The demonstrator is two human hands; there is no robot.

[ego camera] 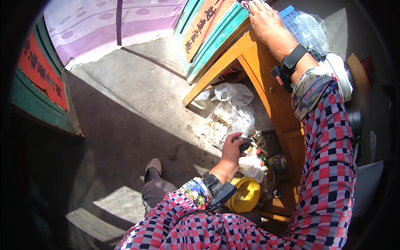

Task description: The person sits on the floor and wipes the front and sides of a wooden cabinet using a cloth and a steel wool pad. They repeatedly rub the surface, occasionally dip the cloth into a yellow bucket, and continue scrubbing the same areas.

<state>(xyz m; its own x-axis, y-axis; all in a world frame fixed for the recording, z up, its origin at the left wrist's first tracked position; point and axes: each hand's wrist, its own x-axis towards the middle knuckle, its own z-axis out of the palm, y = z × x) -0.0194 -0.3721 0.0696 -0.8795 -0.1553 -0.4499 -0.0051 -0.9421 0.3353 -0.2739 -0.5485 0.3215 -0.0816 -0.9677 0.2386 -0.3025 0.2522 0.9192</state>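
Observation:
My left hand grips a dark scouring pad, partly hidden by the fingers, low beside the wooden table. My right hand reaches to the far end of the table, near the teal door. Pink patterned cloth shows under its fingers, cut off by the picture's top edge. Below my left wrist stands a yellow plastic bucket. Clear plastic bags lie on the floor beyond my left hand, one with pale pieces in or on it.
White plastic jugs with red caps crowd the space under the table. A blue plastic basket and stacked white dishes stand to the right. Teal door leaves with written paper strips flank a pale purple curtain. My shoe rests on the concrete floor.

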